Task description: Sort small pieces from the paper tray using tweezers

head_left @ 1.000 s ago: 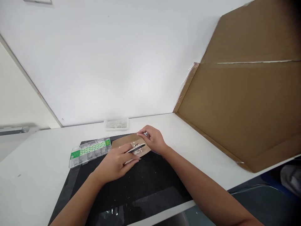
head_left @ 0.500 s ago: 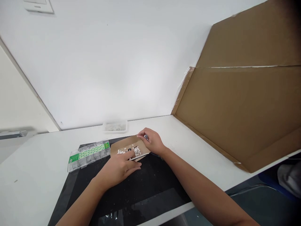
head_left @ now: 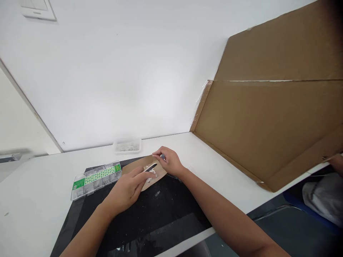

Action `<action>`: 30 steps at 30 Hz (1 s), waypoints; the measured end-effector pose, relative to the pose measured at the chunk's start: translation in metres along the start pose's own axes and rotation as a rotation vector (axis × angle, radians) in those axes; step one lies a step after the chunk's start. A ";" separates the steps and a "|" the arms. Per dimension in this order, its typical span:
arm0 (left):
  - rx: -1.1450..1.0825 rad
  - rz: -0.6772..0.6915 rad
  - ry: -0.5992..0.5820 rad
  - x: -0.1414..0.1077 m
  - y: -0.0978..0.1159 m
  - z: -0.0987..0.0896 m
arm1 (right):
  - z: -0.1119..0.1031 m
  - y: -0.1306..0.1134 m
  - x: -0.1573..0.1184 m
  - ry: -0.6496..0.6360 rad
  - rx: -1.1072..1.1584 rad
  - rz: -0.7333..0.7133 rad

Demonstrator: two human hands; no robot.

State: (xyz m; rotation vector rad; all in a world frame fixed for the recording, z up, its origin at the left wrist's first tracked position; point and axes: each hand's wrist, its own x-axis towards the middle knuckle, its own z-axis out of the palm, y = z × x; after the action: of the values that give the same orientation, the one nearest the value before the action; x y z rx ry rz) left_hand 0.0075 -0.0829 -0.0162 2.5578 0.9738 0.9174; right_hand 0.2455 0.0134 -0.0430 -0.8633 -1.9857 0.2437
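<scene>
Head view. Left hand (head_left: 125, 191), centre of the lower frame: a slim, flat, black-and-white strip (head_left: 150, 167) is gripped between closed fingers; its near end is hidden by them, and whether the white bits below are touched cannot be told. Right hand (head_left: 171, 162), right of centre: the far edge of a thin, tan, paper-like sheet (head_left: 133, 165) is pinched between thumb and forefinger; a small, shiny grey item (head_left: 163, 156) is mostly covered by the palm. Sheet: placed mid-frame above a black rectangular mat (head_left: 150, 221), partly covered by both hands; small, irregular white bits (head_left: 153, 171) are borne on it, too small to be identified. Left of centre: a clear plastic compartment case (head_left: 96, 179) with green-and-white label, print illegible, contents indistinct. Behind: a translucent white plastic tray (head_left: 127, 146), contents blurred. Upper left: a white wall switch (head_left: 39, 9), cut off by the frame. Right edge: another person's hand (head_left: 337, 164), mostly cropped.
</scene>
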 end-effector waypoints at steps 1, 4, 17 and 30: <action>-0.023 -0.025 0.038 -0.001 -0.002 0.000 | 0.000 0.001 0.000 0.005 -0.004 0.008; -0.089 -0.204 0.181 -0.003 -0.005 0.000 | -0.001 0.000 -0.001 0.020 -0.017 0.036; -0.083 -0.327 0.118 0.010 0.006 0.001 | 0.011 -0.061 -0.015 0.062 0.061 -0.077; -0.159 -0.300 0.221 0.015 0.016 0.003 | 0.014 -0.065 -0.015 0.175 -0.119 -0.041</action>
State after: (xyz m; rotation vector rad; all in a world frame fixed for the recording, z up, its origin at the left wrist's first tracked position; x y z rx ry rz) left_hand 0.0259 -0.0845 -0.0046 2.1379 1.2484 1.1510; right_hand 0.2081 -0.0418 -0.0291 -0.8874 -1.8665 0.0247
